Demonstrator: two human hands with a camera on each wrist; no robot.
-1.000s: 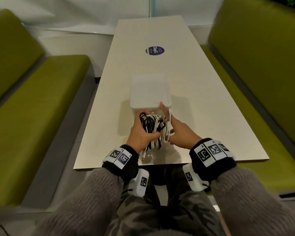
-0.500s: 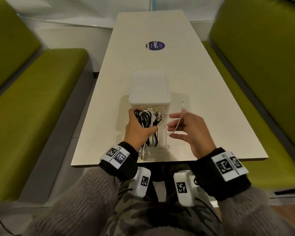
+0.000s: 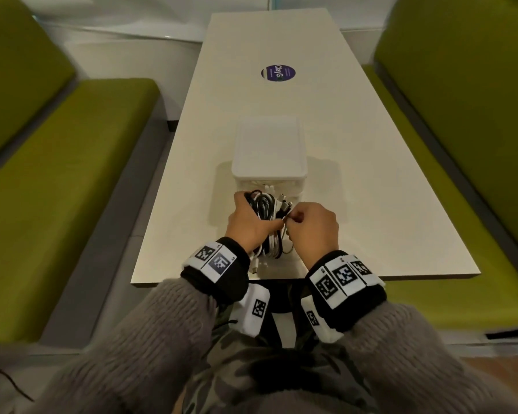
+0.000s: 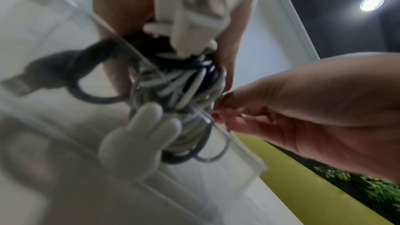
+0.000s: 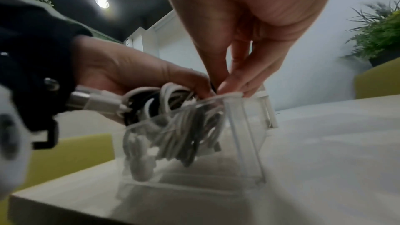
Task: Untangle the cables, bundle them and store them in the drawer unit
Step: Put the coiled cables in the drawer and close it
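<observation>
A white drawer unit stands mid-table with its clear drawer pulled out toward me. My left hand grips a bundle of black and white cables that sits partly inside the drawer. My right hand pinches a thin white cable at the bundle's right side, fingertips right at the drawer rim. In the left wrist view the bundle shows a white plug near my palm and a white rabbit-shaped piece low down. The drawer's floor is hidden by the cables.
The long pale table carries a round purple sticker at the far end. Green benches flank both sides. The table's near edge lies just behind my wrists.
My right hand, which held a thin white cable end out to the right, has swung back to the bundle and pinches there. The left hand kept its grip on the bundle.
</observation>
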